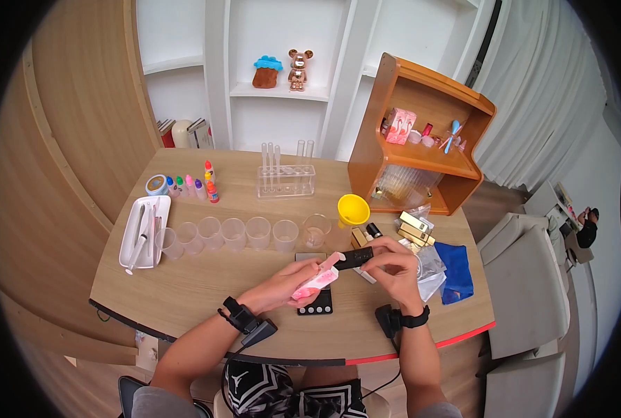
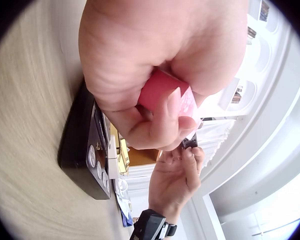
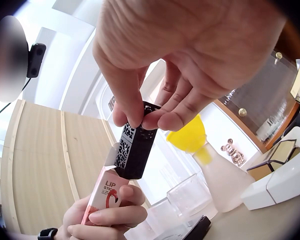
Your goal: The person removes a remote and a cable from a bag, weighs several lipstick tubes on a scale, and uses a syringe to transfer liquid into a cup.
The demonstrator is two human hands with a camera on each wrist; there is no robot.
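My left hand [image 1: 286, 285] grips a small pink and white box [image 1: 315, 282] printed with "LIP STICK" and a flamingo; its top flap stands up. In the right wrist view the box [image 3: 106, 192] has its opening against the lower end of a black patterned tube or case [image 3: 135, 145]. Fingertips of my right hand [image 1: 395, 270] pinch the upper end of that black piece [image 1: 354, 258]. In the left wrist view the left fingers [image 2: 162, 125] curl round the pink box [image 2: 162, 90]. Whether the black piece is partly inside the box, I cannot tell.
Below the hands lies a black scale [image 1: 315, 304]. Several clear cups [image 1: 257, 233] stand in a row, beside a flask with a yellow funnel [image 1: 353, 209]. A white tray [image 1: 126, 244] is left; gold boxes [image 1: 416, 226], a blue cloth [image 1: 457, 273] and a wooden shelf [image 1: 422, 157] are right.
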